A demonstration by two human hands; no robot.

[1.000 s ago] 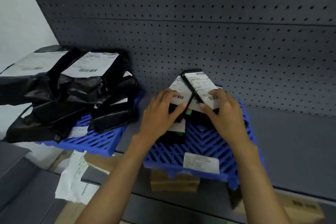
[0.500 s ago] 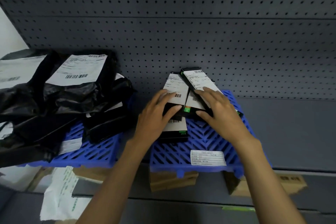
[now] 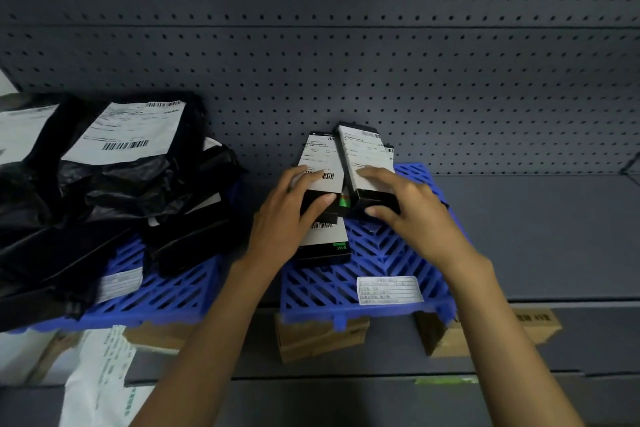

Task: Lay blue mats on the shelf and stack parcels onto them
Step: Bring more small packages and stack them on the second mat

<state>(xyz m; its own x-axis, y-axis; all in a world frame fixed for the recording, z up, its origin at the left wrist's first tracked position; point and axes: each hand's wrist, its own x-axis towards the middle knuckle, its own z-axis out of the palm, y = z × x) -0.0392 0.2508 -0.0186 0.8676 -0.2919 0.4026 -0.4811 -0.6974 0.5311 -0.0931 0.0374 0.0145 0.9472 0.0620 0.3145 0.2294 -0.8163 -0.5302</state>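
Both hands were on the small boxes stacked at the back of the right mat [image 3: 381, 253]. Left hand [image 3: 284, 218] curled around the left box [image 3: 320, 166], right hand [image 3: 412, 215] gripped the right box [image 3: 367, 163]. Black bags [image 3: 114, 184] sat piled on the left mat [image 3: 162, 291].

A parcel depot or stockroom: grey pegboard shelving [image 3: 381, 62], blue mats [image 3: 381, 253], labelled black parcels [image 3: 131, 166], cardboard boxes [image 3: 320, 336].
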